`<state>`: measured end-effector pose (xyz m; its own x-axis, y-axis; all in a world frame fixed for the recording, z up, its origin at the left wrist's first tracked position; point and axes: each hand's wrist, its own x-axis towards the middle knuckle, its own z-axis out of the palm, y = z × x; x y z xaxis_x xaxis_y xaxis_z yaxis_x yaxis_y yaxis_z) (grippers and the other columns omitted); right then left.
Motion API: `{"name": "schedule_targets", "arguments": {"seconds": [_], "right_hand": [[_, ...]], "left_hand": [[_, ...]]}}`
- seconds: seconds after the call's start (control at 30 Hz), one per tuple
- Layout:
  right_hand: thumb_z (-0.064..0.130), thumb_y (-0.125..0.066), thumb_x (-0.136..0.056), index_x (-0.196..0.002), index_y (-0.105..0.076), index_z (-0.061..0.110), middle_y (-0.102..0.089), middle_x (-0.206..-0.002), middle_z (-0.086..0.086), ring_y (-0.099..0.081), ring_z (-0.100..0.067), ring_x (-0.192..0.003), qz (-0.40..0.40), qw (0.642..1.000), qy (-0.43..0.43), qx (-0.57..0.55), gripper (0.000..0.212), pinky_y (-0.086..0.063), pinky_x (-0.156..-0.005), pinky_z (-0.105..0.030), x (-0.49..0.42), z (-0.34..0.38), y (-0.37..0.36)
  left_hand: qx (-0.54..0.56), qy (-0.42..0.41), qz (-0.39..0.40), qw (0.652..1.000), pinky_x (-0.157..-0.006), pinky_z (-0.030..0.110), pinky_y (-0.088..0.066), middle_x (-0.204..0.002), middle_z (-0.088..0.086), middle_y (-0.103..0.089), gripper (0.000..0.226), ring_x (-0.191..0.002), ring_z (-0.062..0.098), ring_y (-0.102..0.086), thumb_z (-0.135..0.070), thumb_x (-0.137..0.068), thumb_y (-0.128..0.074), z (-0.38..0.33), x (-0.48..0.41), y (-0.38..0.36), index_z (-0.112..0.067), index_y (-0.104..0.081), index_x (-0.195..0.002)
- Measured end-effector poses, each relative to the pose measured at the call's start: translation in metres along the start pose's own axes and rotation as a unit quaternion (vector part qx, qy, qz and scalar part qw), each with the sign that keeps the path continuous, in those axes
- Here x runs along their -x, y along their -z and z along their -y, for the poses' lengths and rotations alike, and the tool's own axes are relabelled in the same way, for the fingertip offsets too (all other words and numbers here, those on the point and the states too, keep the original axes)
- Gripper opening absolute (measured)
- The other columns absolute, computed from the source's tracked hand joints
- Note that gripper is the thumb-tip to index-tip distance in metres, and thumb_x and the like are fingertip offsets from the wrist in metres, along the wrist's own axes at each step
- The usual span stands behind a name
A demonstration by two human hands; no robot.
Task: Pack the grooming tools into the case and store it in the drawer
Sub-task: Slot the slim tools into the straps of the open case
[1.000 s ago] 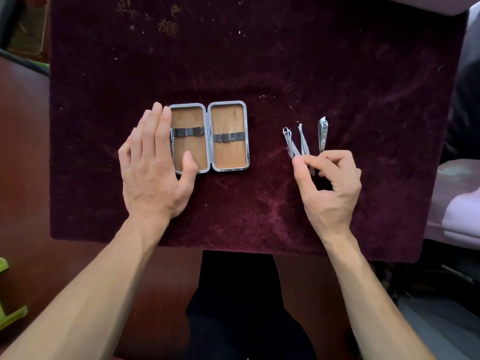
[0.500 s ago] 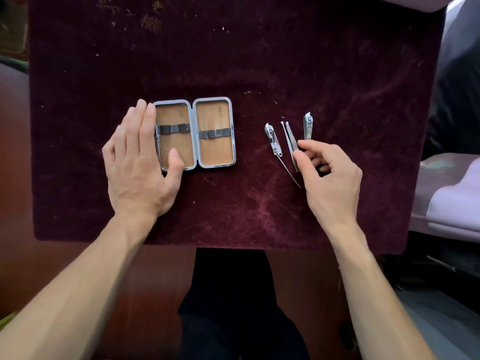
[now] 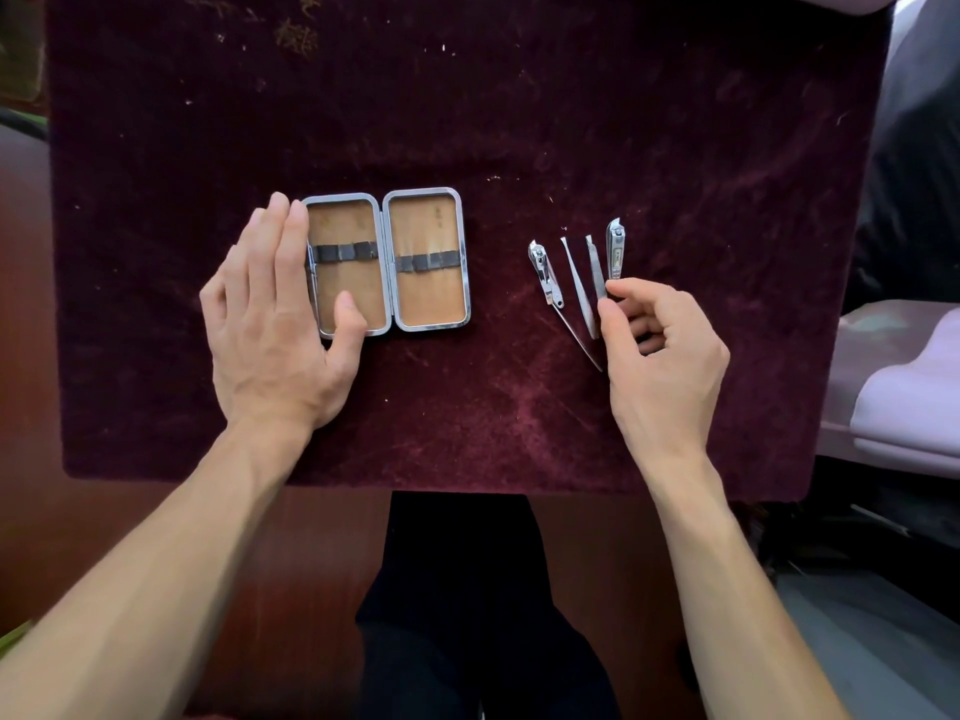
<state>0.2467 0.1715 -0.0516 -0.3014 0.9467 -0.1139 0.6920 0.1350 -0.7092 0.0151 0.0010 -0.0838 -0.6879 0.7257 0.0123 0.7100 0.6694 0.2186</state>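
Note:
A small metal-rimmed case [image 3: 426, 304] lies open flat on the dark red velvet cloth [image 3: 467, 122], showing two tan halves with dark elastic straps. My left hand [image 3: 275, 324] rests flat against the case's left edge, thumb on its lower left corner. To the right lie several steel grooming tools: a small clipper with its lever out [image 3: 545, 275], a pointed tool [image 3: 579, 288], a slim file [image 3: 596, 267] and a larger nail clipper [image 3: 615, 246]. My right hand [image 3: 660, 356] pinches the lower end of the slim file between thumb and forefinger.
The cloth covers a dark wooden table [image 3: 78, 537] whose bare front edge shows below. A pale lilac cushion or seat [image 3: 909, 387] sits at the right. My dark-clothed legs [image 3: 467, 615] are below the table edge.
My right hand let go of the leftmost tools and shifted right, now pinching the slim file. The left hand stayed on the case. The view drifted slightly.

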Motion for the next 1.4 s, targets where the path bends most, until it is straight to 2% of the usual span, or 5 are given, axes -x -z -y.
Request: {"name": "schedule_targets", "arguments": {"seconds": [0.13,0.27,0.6,1.07,1.4], "right_hand": [[0.010,-0.071,-0.097,-0.109,-0.082,0.019,-0.061,-0.100,0.007,-0.058,-0.003,-0.074,-0.004,0.998,0.027,0.065,0.018,-0.044,-0.065,-0.007,0.003,0.006,-0.002],[0.024,-0.079,-0.095,-0.115,-0.083,0.020,-0.054,-0.097,0.010,-0.049,0.004,-0.068,0.014,0.996,0.013,0.090,0.021,-0.042,-0.071,-0.001,0.006,0.009,-0.002],[0.031,-0.084,-0.092,-0.110,-0.085,0.024,-0.049,-0.086,0.019,-0.052,0.010,-0.070,0.012,0.999,-0.011,0.045,0.020,-0.042,-0.075,0.001,0.001,0.004,0.000],[0.018,-0.075,-0.095,-0.094,-0.080,0.023,-0.063,-0.090,0.001,-0.058,-0.008,-0.074,0.001,0.999,-0.010,0.042,0.007,-0.043,-0.071,-0.003,0.006,0.010,-0.007],[0.027,-0.068,-0.103,-0.102,-0.074,0.029,-0.079,-0.088,0.012,-0.070,-0.001,-0.080,0.013,0.979,-0.114,-0.168,0.007,-0.051,-0.075,-0.011,0.012,0.025,-0.006]], "left_hand": [[0.000,-0.002,-0.002,1.000,-0.121,0.041,-0.025,-0.170,0.002,-0.025,0.072,-0.157,0.021,-0.026,-0.043,-0.098,-0.040,0.000,0.000,0.000,-0.016,-0.022,-0.162],[0.002,-0.001,-0.002,1.000,-0.121,0.041,-0.025,-0.170,0.002,-0.025,0.073,-0.157,0.021,-0.026,-0.043,-0.098,-0.040,0.001,0.000,0.000,-0.016,-0.022,-0.162],[0.013,0.001,-0.002,1.000,-0.121,0.042,-0.027,-0.170,0.002,-0.025,0.071,-0.157,0.021,-0.026,-0.043,-0.098,-0.042,0.000,0.000,0.002,-0.015,-0.025,-0.161],[0.009,-0.007,0.016,1.000,-0.119,0.046,-0.027,-0.170,0.003,-0.023,0.067,-0.157,0.024,-0.026,-0.052,-0.098,-0.043,0.001,0.000,0.002,-0.029,-0.029,-0.159],[0.023,-0.005,0.007,1.000,-0.119,0.045,-0.029,-0.169,0.005,-0.026,0.064,-0.156,0.025,-0.029,-0.047,-0.096,-0.046,0.001,0.001,0.002,-0.022,-0.036,-0.154]]}}
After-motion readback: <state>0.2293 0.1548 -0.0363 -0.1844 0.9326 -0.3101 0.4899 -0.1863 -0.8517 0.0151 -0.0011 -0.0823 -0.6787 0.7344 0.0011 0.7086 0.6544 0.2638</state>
